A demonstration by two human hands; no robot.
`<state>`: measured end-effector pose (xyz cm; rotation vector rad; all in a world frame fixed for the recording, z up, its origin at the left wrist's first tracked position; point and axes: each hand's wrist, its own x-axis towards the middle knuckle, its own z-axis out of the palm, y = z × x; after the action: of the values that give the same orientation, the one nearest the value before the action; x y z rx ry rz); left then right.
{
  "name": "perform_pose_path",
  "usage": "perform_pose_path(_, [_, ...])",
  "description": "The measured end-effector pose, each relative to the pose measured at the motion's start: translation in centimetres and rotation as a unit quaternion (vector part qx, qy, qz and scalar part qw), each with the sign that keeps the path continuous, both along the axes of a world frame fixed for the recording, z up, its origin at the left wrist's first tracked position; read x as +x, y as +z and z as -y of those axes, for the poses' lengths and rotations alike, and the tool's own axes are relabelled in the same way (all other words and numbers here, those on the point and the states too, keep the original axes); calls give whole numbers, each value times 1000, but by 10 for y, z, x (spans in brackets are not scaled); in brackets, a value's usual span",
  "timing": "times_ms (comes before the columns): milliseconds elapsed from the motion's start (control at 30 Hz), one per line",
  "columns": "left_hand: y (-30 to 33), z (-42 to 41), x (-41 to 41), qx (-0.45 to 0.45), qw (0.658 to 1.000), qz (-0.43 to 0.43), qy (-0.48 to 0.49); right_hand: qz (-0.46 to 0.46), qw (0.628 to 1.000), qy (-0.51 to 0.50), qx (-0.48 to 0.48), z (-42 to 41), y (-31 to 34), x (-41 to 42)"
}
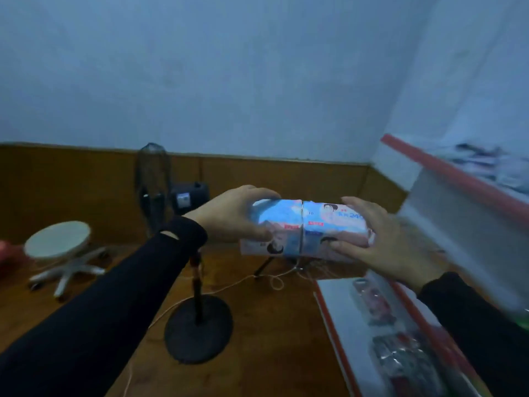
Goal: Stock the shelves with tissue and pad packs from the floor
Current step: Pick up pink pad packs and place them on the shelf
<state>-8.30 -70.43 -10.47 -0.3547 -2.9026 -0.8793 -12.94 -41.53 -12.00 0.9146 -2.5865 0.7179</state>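
Note:
Blue-and-pink pad packs [306, 227] are held side by side as one stack in front of me, at chest height above the floor. My left hand [232, 216] grips the stack's left end, thumb below and fingers over the top. My right hand [380, 242] grips the right end in the same way. A white shelf with a red edge strip [458, 179] stands to the right, blurred, with several packs lying on its upper level [492, 164]. A lower shelf level [343, 319] at bottom right carries wrapped packs [380, 305].
A standing fan [154, 184] on a round black base [197, 330] stands on the wooden floor, with a white cord [229, 287] trailing across it. A white swivel stool [58, 242] is at the left. A black box [189, 196] sits by the wall.

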Motion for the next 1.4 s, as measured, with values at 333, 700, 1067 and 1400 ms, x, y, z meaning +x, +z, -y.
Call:
perform_pose_path(333, [103,-206,20,47,972,-53,-224,-68,972,-225,-5,-196,104,162])
perform_pose_path(700, [140,-502,115,31,878,-76,-472,-75,876,-476,-21,-405,126,383])
perform_pose_path(1067, [123,-749,232,32,823,-20,-567,-63,816,-574,-27,-601,102,529])
perform_pose_path(1400, [110,-843,270,-115,815,-34,-567,-20,810,-585,-50,-690,67,572])
